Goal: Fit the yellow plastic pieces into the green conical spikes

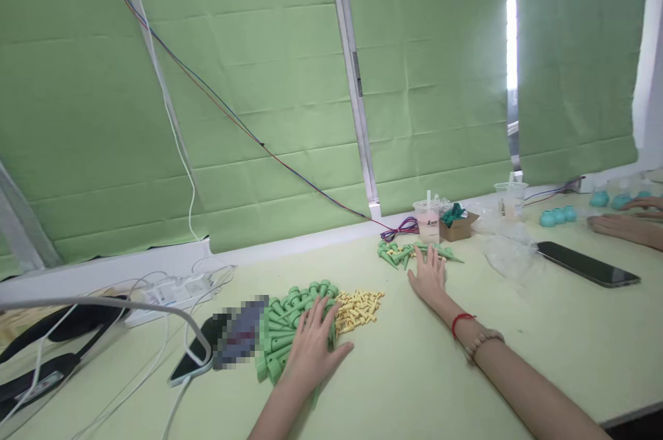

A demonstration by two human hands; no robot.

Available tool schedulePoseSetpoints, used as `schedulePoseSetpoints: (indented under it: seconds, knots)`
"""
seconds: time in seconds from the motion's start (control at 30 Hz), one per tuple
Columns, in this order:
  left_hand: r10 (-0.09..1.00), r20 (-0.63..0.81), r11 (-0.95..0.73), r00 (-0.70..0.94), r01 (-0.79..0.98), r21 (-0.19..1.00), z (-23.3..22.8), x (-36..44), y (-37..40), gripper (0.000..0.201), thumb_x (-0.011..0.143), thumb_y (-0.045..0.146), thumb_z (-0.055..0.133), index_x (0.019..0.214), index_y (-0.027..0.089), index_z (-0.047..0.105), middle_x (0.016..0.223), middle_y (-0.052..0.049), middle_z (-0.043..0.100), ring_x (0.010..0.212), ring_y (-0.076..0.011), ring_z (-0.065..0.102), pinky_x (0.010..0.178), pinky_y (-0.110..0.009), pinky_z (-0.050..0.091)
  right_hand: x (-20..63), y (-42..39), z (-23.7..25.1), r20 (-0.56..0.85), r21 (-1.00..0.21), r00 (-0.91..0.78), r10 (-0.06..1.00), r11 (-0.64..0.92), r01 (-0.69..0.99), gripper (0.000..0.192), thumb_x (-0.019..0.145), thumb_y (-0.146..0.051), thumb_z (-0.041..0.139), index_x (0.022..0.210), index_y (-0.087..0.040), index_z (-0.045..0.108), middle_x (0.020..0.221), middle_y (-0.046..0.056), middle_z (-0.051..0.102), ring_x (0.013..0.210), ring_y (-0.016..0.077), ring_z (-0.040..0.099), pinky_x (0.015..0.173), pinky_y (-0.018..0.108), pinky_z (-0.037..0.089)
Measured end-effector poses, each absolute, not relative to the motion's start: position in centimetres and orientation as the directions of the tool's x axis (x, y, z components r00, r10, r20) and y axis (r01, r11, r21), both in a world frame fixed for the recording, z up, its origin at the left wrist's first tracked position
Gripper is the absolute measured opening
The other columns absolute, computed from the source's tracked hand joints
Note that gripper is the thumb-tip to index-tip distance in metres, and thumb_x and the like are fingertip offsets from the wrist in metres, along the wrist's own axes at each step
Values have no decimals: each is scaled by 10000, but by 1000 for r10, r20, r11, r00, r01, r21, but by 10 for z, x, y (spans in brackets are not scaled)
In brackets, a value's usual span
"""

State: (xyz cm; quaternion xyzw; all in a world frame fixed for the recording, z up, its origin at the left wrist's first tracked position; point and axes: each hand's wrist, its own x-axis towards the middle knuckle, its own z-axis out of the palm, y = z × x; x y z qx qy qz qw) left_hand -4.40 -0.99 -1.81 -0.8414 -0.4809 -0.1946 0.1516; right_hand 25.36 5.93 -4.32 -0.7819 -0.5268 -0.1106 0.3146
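Note:
My left hand [315, 340] lies over the right side of a heap of green plastic spikes [290, 309], fingers spread and pointing away from me. Beside that heap is a pile of small yellow plastic pieces [360, 309], just right of my left fingertips. Farther off, my right hand [429, 275] reaches to a smaller group of green spikes [396, 255] with some yellow pieces among them. Its fingers are apart, and the fingertips touch or hover over that group; I cannot tell which. Neither hand shows anything gripped.
Behind the smaller group stand a drink cup [427, 222] and a small cardboard box [458, 226]. Clear plastic bags [512, 250] and a black phone [588, 264] lie to the right. Another person's hands [621, 226] are near teal balls [558, 216]. Cables and a power strip [179, 291] occupy the left.

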Motion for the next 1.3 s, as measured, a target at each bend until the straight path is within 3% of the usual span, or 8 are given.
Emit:
schedulePoseSetpoints:
  seconds: [0.1, 0.2, 0.43, 0.57, 0.7, 0.87, 1.03, 1.3]
  knots:
    - [739, 492, -473, 461, 875, -109, -29, -59, 6, 633, 776, 535, 538, 1348, 294, 413, 1404, -72, 412, 1308, -298, 330, 1032, -485, 308, 281, 71, -49, 530, -315, 478, 700, -361, 878, 640, 806, -265, 494, 1394, -109, 296, 1454, 239, 217, 1344, 370, 169, 1036, 512, 149]
    - [690, 565, -477, 454, 871, -117, -28, -66, 14, 591, 778, 522, 547, 1311, 284, 453, 1362, -72, 463, 1285, -291, 368, 1010, -471, 340, 297, 79, -53, 489, -336, 551, 676, -437, 834, 604, 813, -273, 479, 1365, -73, 336, 1372, 248, 363, 1286, 370, 284, 1011, 531, 169]
    - [549, 705, -603, 449, 797, -38, -7, -44, -12, 291, 889, 253, 417, 1162, 230, 512, 1217, -80, 544, 1152, -218, 488, 906, -367, 411, 285, 68, -41, 443, -326, 319, 838, -181, 928, 263, 834, -153, 435, 1028, -135, 611, 1034, 148, 635, 1026, 272, 537, 897, 401, 323]
    - [481, 740, -670, 469, 741, -34, -7, -32, -24, 250, 872, 186, 426, 1108, 200, 509, 1119, -84, 570, 1058, -201, 520, 849, -335, 415, 253, 54, -32, 468, -610, 366, 804, -5, 792, 325, 906, -331, 347, 1060, -141, 561, 955, 134, 650, 865, 238, 603, 743, 324, 405]
    - [452, 699, -739, 554, 671, -54, -13, -21, -30, 227, 851, 140, 405, 1034, 196, 527, 1030, -65, 592, 975, -185, 538, 809, -318, 408, 199, 38, -37, 268, -876, 306, 913, 99, 471, 554, 916, -505, 103, 866, -174, 543, 632, 42, 613, 510, 178, 564, 531, 269, 392]
    - [516, 683, -704, 516, 710, -5, -16, -15, -30, 172, 824, 137, 405, 898, 187, 552, 944, -65, 590, 885, -182, 542, 763, -320, 397, 164, 15, -36, 343, -493, -29, 939, 206, 845, 384, 907, -495, 323, 824, -199, 553, 743, 65, 663, 731, 209, 618, 627, 266, 363]
    - [562, 678, -650, 474, 760, 7, -16, -10, -34, 113, 791, 181, 459, 851, 182, 555, 945, -79, 578, 899, -199, 533, 793, -337, 388, 171, 1, -23, 269, -482, 189, 944, -38, 875, 378, 963, -404, 203, 997, -183, 507, 860, 93, 673, 803, 214, 630, 616, 265, 334]
    - [598, 674, -564, 433, 825, -30, -18, -5, -35, 94, 782, 189, 462, 796, 173, 554, 892, -81, 566, 861, -209, 535, 793, -340, 386, 168, -15, -21, 324, -396, 148, 934, -8, 918, 294, 966, -384, 258, 1046, -178, 452, 805, 72, 665, 744, 210, 628, 597, 261, 303]
